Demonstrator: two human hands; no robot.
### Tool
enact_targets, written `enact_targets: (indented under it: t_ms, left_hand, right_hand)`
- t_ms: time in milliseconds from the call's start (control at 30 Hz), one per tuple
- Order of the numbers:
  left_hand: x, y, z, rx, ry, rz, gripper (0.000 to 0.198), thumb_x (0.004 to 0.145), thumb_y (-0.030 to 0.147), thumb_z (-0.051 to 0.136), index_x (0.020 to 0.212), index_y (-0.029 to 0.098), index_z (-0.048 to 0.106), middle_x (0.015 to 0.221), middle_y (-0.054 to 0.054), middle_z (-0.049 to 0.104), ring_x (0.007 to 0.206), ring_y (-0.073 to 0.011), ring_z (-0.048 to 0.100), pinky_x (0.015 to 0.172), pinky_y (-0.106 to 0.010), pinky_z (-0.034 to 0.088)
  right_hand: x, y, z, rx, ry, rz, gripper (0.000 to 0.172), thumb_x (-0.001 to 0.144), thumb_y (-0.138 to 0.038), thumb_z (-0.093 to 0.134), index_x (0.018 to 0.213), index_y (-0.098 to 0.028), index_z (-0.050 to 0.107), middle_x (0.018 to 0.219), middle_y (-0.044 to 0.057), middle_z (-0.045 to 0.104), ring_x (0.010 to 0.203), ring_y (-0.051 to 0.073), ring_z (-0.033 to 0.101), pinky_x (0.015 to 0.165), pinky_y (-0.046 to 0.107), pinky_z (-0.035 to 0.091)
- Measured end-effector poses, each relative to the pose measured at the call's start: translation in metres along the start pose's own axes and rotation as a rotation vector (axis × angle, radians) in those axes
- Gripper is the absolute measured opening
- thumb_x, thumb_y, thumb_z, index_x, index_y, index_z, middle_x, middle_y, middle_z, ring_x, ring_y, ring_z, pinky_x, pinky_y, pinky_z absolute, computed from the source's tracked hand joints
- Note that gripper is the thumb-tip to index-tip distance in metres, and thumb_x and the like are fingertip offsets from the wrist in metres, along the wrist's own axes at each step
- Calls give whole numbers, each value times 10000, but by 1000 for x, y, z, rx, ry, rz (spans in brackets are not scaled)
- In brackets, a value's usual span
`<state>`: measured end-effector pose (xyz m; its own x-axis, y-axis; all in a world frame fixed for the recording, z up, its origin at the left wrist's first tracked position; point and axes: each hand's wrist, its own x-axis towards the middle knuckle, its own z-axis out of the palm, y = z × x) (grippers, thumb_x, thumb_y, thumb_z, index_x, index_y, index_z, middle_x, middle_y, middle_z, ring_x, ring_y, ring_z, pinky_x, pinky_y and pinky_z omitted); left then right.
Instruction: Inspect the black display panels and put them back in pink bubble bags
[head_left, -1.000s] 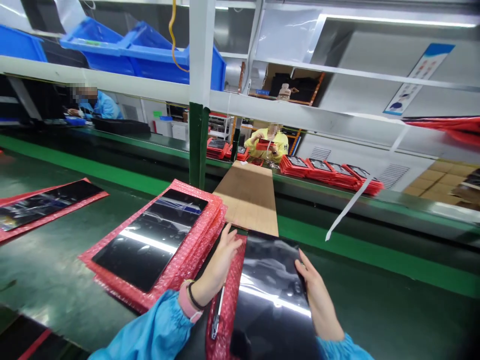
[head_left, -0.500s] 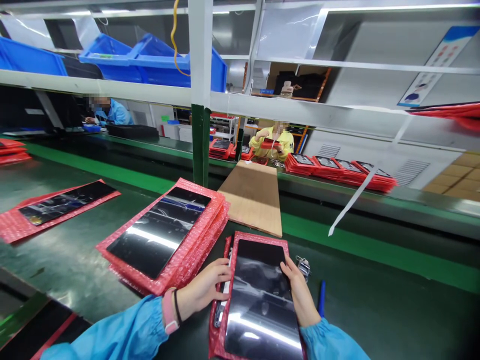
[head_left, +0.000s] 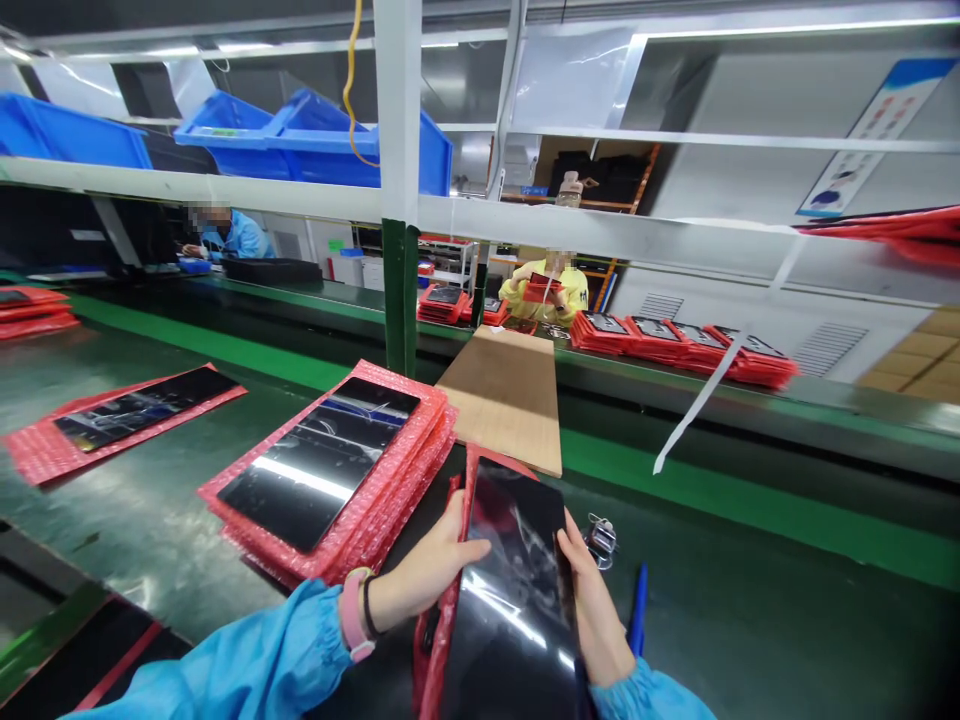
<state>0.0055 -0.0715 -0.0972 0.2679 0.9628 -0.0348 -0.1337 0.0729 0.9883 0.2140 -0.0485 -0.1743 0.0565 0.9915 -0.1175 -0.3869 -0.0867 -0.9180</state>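
A glossy black screen panel (head_left: 517, 600) is held between both hands, tilted, over red bubble wrap (head_left: 436, 655). My left hand (head_left: 435, 555) grips its left edge, thumb on the glass and fingers hidden behind. Along the right edge, my right hand (head_left: 592, 600) closes on the panel with its fingertips near the upper right part. Left of the hands lies a stack of red bubble-wrap sheets (head_left: 405, 480) with another black panel (head_left: 322, 460) on top.
A wooden board (head_left: 502, 395) lies beyond the hands. Right of them are a small metal clip (head_left: 601, 540) and a blue pen-like item (head_left: 638, 610). A white-and-green post (head_left: 400, 290) rises ahead. Further left, a panel (head_left: 142, 408) lies on red wrap. Two people work across the bench.
The held panel has tilted, its left side lifting with the wrap. My left hand has moved up, and its thumb now lies over the glass.
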Motion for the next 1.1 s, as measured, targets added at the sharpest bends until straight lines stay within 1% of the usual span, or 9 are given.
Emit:
enact_targets:
  t_ms: [100,200,333,400,600,767,900,1000,1100]
  left_hand:
    - [-2,15,-19,155,7,42,727,689,170,656,1383,227,447,1533,-56,397,1437,-280,282,1202,-412,140]
    - [1,47,-55,206,143,67,731,636,183,714,1338,230,515,1544,-50,389,1462,-297,232,1208,-403,136]
    - [14,100,-125,83,223,85,662,600,123,701,1243,235,595,1276,-38,656,1177,-309,599,925,-364,520]
    - [20,116,-162,49,257,48,593,570,123,716,1154,189,643,1107,-54,728,920,-279,702,743,-325,572]
    - [30,113,-228,75,301,-38,467,519,128,763,978,138,677,868,-96,759,731,-275,714,667,-331,580]
    - [45,107,-240,154,356,-16,533,513,102,769,1030,136,644,881,-100,747,755,-276,707,695,-351,566]
    - [48,120,-235,269,516,145,565,555,71,733,1092,166,584,1103,-118,693,1151,-305,601,993,-426,469]
    - [18,125,-203,352,610,315,500,671,159,700,1150,214,568,1315,-83,590,1358,-277,416,1140,-431,316]
    - [-42,113,-146,535,384,387,362,796,344,650,1152,278,659,1249,-57,662,1214,-312,564,1101,-471,389]
  right_hand:
    - [-5,-7,2,-130,23,-48,652,769,-593,627,1331,-280,518,1261,66,669,1129,264,640,899,409,529]
    - [-1,-14,-6,-354,41,-109,618,744,-649,581,1200,-231,590,1151,97,708,1045,275,663,807,395,545]
    - [3,-14,-19,-811,94,-141,274,649,-471,704,780,-234,669,789,51,718,696,238,635,693,367,466]
    - [1,-13,-20,-1030,111,-111,199,686,-385,692,598,-235,597,617,27,654,581,204,559,628,344,396]
    - [-7,-18,-4,-1421,83,-21,217,837,-343,630,686,-197,578,702,-1,622,633,151,533,640,305,395]
    - [-11,-22,5,-1566,50,84,280,880,-422,597,724,-190,600,726,-8,628,680,151,581,707,329,460]
    - [-13,-21,7,-1625,73,75,251,847,-418,619,785,-176,606,859,57,661,769,200,617,715,356,441]
    - [-11,-19,5,-1597,63,73,238,840,-408,605,734,-195,600,827,74,679,767,234,641,664,344,407]
    - [-8,-19,0,-1544,49,91,264,862,-429,585,736,-199,610,774,43,676,741,209,633,677,343,426]
